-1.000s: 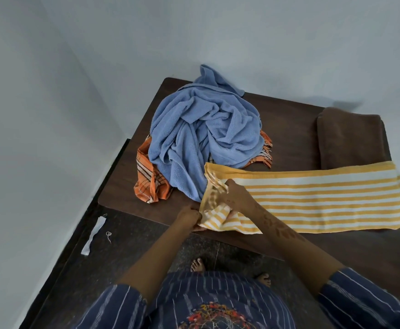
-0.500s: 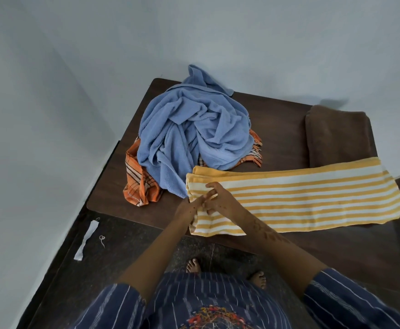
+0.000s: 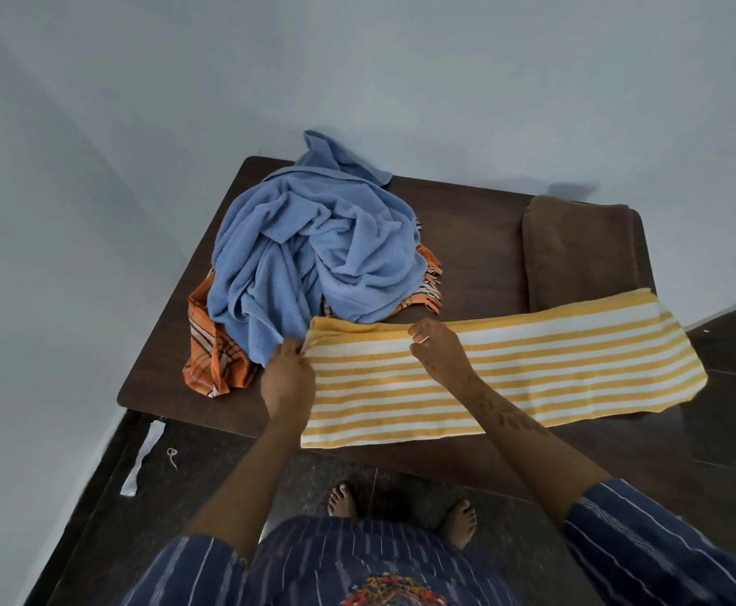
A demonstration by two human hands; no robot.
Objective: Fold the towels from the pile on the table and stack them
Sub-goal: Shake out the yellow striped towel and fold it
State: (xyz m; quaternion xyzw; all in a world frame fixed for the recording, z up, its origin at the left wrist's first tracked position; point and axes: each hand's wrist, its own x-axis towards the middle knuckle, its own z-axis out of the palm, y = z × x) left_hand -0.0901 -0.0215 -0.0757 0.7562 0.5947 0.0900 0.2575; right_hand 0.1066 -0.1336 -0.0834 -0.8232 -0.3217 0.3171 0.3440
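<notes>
- We stand at a dark brown counter (image 3: 480,238) that sits in a corner of the room.
- The biggest thing on it is the striped yellow towel (image 3: 532,365). It lies flat near our edge of the counter, already folded into a long strip. Its long way runs from side to side in front of us.
- Behind the yellow towel's left end is the pile. A big blue towel (image 3: 314,255) sits crumpled on top, and an orange checked cloth (image 3: 213,356) peeks out from under it.
- Behind the yellow towel's right end lies a brown towel (image 3: 580,251), already folded. The yellow towel covers its near edge.
- Our left hand (image 3: 287,378) is at the yellow towel's left end. Its grip pinches the far corner there with curled fingers.
- Our right hand (image 3: 438,352) is on the yellow towel's far edge, a little way in from the left end. Its fingers are bent onto the edge, but we cannot tell if the grip has really caught the cloth.
- Both hands are at the left end, so most of the strip stretches away to our right. We think the next fold brings this left end across to the far right end, and the left hand is nearest to carry it.
</notes>
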